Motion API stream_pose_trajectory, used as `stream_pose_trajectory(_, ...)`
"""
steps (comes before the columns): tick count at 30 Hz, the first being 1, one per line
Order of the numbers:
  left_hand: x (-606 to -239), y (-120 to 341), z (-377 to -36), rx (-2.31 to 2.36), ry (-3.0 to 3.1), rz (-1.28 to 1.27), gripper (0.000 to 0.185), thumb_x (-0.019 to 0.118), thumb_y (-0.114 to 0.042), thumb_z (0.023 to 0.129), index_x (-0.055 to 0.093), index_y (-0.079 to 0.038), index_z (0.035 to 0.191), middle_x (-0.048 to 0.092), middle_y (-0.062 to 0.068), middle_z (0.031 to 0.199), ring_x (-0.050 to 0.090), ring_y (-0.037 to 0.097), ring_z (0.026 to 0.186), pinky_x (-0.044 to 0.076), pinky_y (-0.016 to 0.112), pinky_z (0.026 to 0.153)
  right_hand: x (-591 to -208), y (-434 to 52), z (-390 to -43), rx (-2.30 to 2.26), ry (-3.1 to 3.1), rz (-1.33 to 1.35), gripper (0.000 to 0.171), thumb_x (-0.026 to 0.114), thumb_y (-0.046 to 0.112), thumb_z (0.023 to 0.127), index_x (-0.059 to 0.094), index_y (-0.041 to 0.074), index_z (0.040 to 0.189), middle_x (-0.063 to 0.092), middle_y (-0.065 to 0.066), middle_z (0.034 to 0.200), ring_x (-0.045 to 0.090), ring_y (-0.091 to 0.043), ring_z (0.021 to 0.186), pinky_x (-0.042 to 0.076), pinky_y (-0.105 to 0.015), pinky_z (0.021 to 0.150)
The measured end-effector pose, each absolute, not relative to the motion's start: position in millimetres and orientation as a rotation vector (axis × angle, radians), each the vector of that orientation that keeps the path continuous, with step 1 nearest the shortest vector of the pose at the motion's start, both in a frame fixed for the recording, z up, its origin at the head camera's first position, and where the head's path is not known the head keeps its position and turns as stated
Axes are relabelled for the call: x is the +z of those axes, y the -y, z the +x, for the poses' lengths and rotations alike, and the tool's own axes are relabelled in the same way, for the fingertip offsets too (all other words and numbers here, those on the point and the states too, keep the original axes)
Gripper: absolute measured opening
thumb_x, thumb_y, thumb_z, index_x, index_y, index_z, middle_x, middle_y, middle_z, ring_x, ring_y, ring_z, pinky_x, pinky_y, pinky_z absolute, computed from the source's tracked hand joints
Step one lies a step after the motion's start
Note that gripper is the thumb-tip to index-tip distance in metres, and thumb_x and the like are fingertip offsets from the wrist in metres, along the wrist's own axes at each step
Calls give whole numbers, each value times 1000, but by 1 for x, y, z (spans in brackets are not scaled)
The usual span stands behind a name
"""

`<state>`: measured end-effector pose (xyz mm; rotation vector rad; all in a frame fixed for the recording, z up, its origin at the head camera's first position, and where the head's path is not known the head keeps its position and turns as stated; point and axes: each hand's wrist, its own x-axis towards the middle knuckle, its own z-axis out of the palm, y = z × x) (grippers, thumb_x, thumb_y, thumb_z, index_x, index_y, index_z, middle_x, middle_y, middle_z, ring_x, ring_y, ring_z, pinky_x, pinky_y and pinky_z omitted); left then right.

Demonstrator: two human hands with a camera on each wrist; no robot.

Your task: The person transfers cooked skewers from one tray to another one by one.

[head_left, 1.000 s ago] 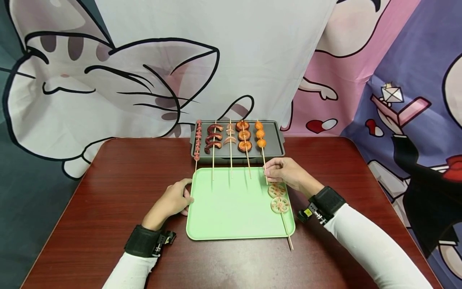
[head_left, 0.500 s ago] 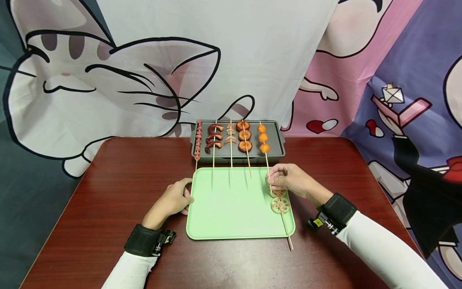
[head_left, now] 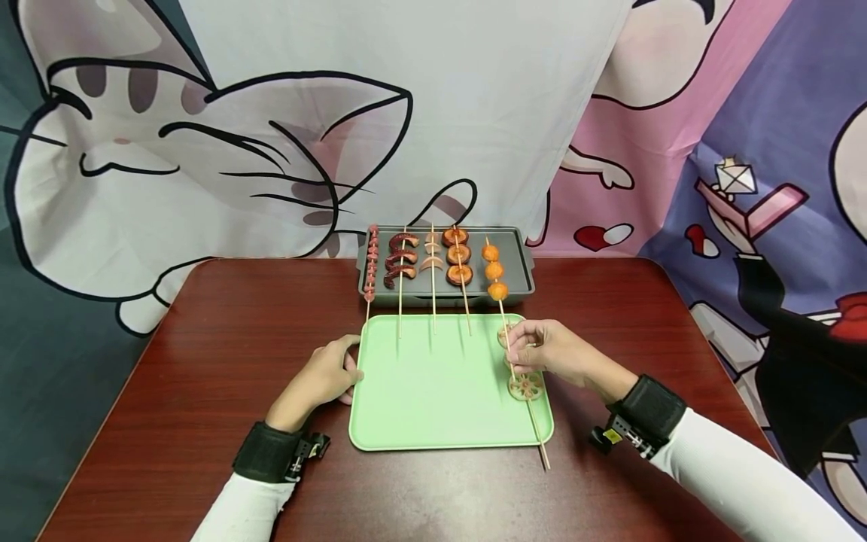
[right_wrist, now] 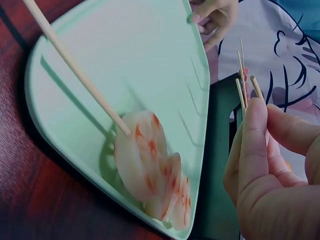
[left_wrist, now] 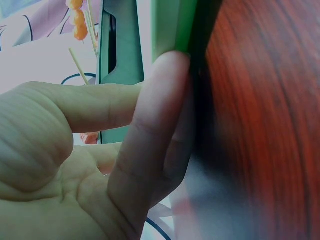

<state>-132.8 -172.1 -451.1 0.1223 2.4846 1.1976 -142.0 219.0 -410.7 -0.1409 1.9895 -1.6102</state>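
Observation:
My right hand (head_left: pixel 552 350) pinches the bare stick end of a skewer of round orange balls (head_left: pixel 494 271). The balls hang over the right part of the dark grill pan (head_left: pixel 515 260), tilted toward me. Beneath that hand lies a lotus root skewer (head_left: pixel 526 387) along the right side of the light green tray (head_left: pixel 433 410); the hand hides part of its slices in the head view. Its lotus root slices (right_wrist: pixel 142 155) show in the right wrist view. My left hand (head_left: pixel 321 373) holds the tray's left edge, thumb on the rim (left_wrist: pixel 170 30) and fingers at its side.
Several skewers lie across the pan, sticks reaching over the tray's far edge: small pink sausages (head_left: pixel 372 263), dark curled pieces (head_left: pixel 402 257), pale pieces (head_left: pixel 432 262) and browned round slices (head_left: pixel 458 256). A brown wooden table (head_left: pixel 257 331) bears all; a printed cloth (head_left: pixel 474 113) hangs behind.
My right hand has drawn the orange ball skewer toward me and slightly right, lowering the balls within the pan area. The left hand stays at the tray edge.

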Motion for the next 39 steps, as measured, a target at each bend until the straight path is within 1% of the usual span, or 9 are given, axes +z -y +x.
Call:
stream_pose_trajectory(4, -449, 172, -132, 1199, -2487, 115, 63, 67, 6, 93, 42, 5, 151, 58, 14, 85, 65, 20, 58, 62, 33, 52, -410, -219, -136, -1602, -1998, -152, 19, 71, -2, 94, 61, -8, 108, 66, -5, 89, 71, -14, 82, 65, -35, 83)
stream_pose_trajectory(8, -448, 172, -131, 1201, -2485, 114, 62, 66, 7, 94, 42, 5, 151, 58, 14, 85, 65, 20, 57, 62, 33, 52, -408, -219, -129, -1597, -2004, -187, 23, 71, -3, 94, 59, -14, 109, 66, -4, 89, 71, -13, 79, 66, -34, 80)
stream_pose_trajectory(11, -448, 172, -131, 1199, -2482, 107, 62, 67, 6, 94, 42, 4, 151, 58, 14, 85, 65, 21, 57, 62, 33, 52, -407, -219, -124, -1587, -2006, -212, 26, 71, -1, 94, 57, -16, 111, 66, -4, 89, 72, -14, 79, 66, -36, 78)
stream_pose_trajectory(14, -448, 172, -131, 1192, -2485, 112, 62, 67, 6, 94, 42, 4, 151, 58, 14, 84, 65, 21, 58, 62, 33, 52, -406, -219, -119, -1576, -2003, -224, 26, 71, 0, 94, 57, -15, 111, 67, -4, 90, 72, -16, 79, 66, -39, 77)
stream_pose_trajectory(17, -449, 172, -131, 1188, -2491, 112, 62, 68, 6, 93, 43, 4, 150, 58, 14, 83, 65, 21, 58, 62, 33, 52, -408, -219, -115, -1573, -1993, -222, 28, 70, -1, 94, 55, -17, 112, 67, -4, 90, 72, -16, 79, 66, -41, 77)
stream_pose_trajectory(21, -450, 172, -131, 1188, -2495, 124, 62, 68, 6, 93, 43, 4, 150, 58, 13, 83, 66, 21, 58, 63, 34, 52, -410, -220, -109, -1586, -1974, -218, 32, 69, -3, 94, 53, -21, 114, 66, -5, 90, 71, -15, 80, 66, -39, 80)
stream_pose_trajectory(28, -449, 172, -131, 1191, -2495, 135, 62, 67, 6, 93, 43, 5, 150, 58, 13, 82, 66, 22, 58, 62, 33, 52, -415, -221, -99, -1597, -1949, -247, 24, 68, -4, 93, 55, -19, 108, 66, -4, 88, 70, -13, 79, 66, -32, 78)
stream_pose_trajectory(33, -449, 172, -131, 1191, -2491, 131, 62, 66, 6, 93, 42, 6, 150, 58, 14, 83, 65, 22, 58, 62, 33, 52, -417, -222, -91, -1590, -1946, -244, 27, 69, -4, 93, 54, -21, 108, 66, -5, 88, 70, -13, 79, 66, -33, 78)
stream_pose_trajectory(39, -451, 173, -133, 1188, -2490, 125, 62, 66, 6, 94, 42, 5, 151, 57, 13, 83, 65, 21, 58, 62, 33, 52, -419, -223, -80, -1590, -1937, -240, 23, 68, -5, 93, 57, -18, 107, 66, -6, 88, 70, -13, 80, 66, -31, 76)
